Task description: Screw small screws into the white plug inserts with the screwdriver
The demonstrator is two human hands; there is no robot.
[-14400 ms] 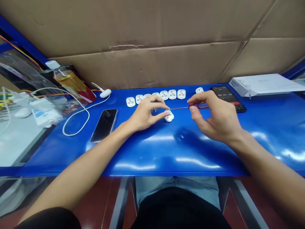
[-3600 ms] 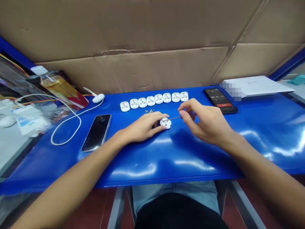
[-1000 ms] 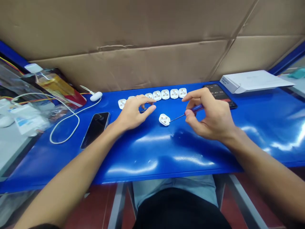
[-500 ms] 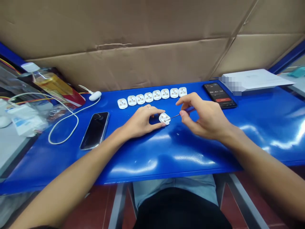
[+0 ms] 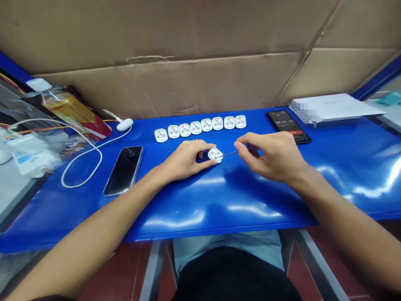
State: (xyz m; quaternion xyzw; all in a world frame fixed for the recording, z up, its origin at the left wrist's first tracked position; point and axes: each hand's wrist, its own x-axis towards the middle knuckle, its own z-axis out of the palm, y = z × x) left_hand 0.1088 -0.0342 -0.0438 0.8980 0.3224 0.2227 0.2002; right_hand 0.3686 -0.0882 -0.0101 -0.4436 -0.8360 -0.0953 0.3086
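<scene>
My left hand [image 5: 189, 160] rests on the blue tabletop, thumb and forefinger pinching a small white plug part [image 5: 215, 155] with metal contacts on its face. In my right hand [image 5: 271, 156] is a thin screwdriver [image 5: 230, 154], held between thumb and fingers; most of its handle is hidden inside the hand. The shaft points left and its tip touches the lower part of the plug part's face. Behind my hands, several like white plug parts [image 5: 206, 125] lie in a row, contacts facing up.
A phone [image 5: 124, 170] lies left of my left arm, near a looped white cable [image 5: 97, 149]. Another phone showing a timer [image 5: 288, 126] and a white box [image 5: 336, 108] are at the right rear. A bottle [image 5: 67, 108] leans at the left, before a cardboard wall [image 5: 200, 83].
My right thumb and fingers have closed in around the screwdriver handle, the forefinger drawing nearer the thumb. The screwdriver tip stays on the plug part, and my left hand keeps its hold.
</scene>
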